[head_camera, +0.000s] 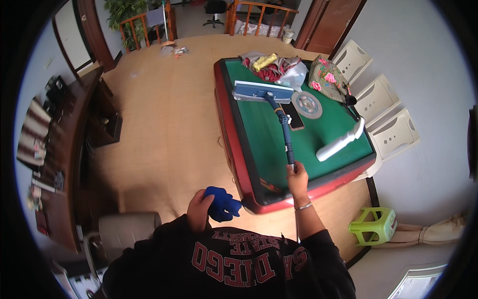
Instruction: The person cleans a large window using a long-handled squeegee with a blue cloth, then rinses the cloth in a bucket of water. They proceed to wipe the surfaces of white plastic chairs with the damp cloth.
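Observation:
My left hand (pixel 199 209) grips a crumpled blue cloth (pixel 223 205) beside the near left corner of the green-topped table (pixel 269 157). In my right hand (pixel 298 181) is the handle of a window squeegee (pixel 286 132), held over the table. Its wide blue head (pixel 257 91) points away from me above the far half of the green felt. A white spray bottle (pixel 336 144) lies to the right of the handle. Partly hidden under the squeegee is a smartphone (pixel 295 117), next to a round grey disc (pixel 307 105).
A floral bag (pixel 326 80), a clear plastic bag (pixel 294 76) and a red-grey cloth bundle (pixel 270 69) sit at the table's far end. White chairs (pixel 396 136) line the right wall near a green stool (pixel 381 226). Leftward stand a dark wooden desk (pixel 84 123) and a chair (pixel 129 233).

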A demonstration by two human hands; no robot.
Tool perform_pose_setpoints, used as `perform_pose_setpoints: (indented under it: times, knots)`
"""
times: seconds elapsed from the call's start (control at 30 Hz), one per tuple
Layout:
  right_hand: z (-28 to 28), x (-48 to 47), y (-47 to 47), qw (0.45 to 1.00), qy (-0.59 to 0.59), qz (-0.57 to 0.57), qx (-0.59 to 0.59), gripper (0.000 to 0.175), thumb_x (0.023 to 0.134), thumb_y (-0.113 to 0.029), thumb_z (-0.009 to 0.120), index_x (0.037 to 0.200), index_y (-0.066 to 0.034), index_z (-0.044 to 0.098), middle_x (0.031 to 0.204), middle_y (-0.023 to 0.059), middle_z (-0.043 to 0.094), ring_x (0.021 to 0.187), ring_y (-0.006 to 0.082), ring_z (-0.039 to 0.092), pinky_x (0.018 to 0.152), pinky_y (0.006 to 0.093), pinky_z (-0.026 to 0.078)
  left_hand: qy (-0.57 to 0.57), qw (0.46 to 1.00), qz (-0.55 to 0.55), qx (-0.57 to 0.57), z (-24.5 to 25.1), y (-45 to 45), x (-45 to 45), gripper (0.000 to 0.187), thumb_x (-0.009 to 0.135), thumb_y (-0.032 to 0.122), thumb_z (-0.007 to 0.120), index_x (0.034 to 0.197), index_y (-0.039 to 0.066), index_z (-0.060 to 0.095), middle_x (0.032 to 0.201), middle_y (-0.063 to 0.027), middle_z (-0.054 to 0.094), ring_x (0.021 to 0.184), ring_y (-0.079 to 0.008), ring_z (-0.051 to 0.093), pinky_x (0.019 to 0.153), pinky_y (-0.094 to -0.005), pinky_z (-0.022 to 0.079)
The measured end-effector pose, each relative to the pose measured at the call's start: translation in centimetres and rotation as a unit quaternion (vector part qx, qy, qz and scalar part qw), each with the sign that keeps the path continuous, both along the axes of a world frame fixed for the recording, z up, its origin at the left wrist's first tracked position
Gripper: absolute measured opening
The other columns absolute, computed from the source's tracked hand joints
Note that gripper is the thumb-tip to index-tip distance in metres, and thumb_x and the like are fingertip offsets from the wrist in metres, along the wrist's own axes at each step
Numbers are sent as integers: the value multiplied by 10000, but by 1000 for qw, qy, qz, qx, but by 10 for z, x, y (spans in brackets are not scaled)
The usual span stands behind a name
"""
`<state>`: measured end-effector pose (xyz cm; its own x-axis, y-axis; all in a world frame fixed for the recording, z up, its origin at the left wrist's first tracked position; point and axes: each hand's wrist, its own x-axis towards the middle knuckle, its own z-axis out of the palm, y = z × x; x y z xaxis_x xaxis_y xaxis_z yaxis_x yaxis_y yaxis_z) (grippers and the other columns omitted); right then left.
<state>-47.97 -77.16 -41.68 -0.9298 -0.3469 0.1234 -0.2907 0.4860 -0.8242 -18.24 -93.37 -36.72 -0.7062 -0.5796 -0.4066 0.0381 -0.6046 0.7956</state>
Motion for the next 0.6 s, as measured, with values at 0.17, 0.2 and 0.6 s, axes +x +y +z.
perform_pose_setpoints:
  times: [0.17, 0.2, 0.6]
  knots:
    - [10, -47, -88, 990, 70, -65, 104, 310, 851, -212, 669, 1077, -5, 620, 792, 180, 676, 732, 353, 666, 667, 422, 514, -19, 1000, 14, -17, 9, -150, -1, 180, 971, 120, 492, 1114, 20, 534, 919, -67, 608, 758, -136, 573, 683, -262, 475]
    - [10, -55, -100, 990, 50, -64, 113, 311, 851, -220, 658, 1087, -21, 621, 827, 196, 680, 763, 369, 666, 688, 435, 519, -22, 999, 17, -34, 9, -177, -3, 169, 970, 119, 493, 1105, 26, 536, 905, -55, 601, 729, -120, 555, 653, -250, 459]
    - [49, -92, -193, 939, 227, -167, 197, 376, 761, -58, 616, 1131, -70, 549, 1181, 134, 529, 1098, 339, 520, 926, 447, 403, -43, 998, -37, 1, -9, -413, -116, 165, 973, 108, 476, 1085, -8, 510, 1015, -127, 618, 852, -181, 606, 775, -311, 508]
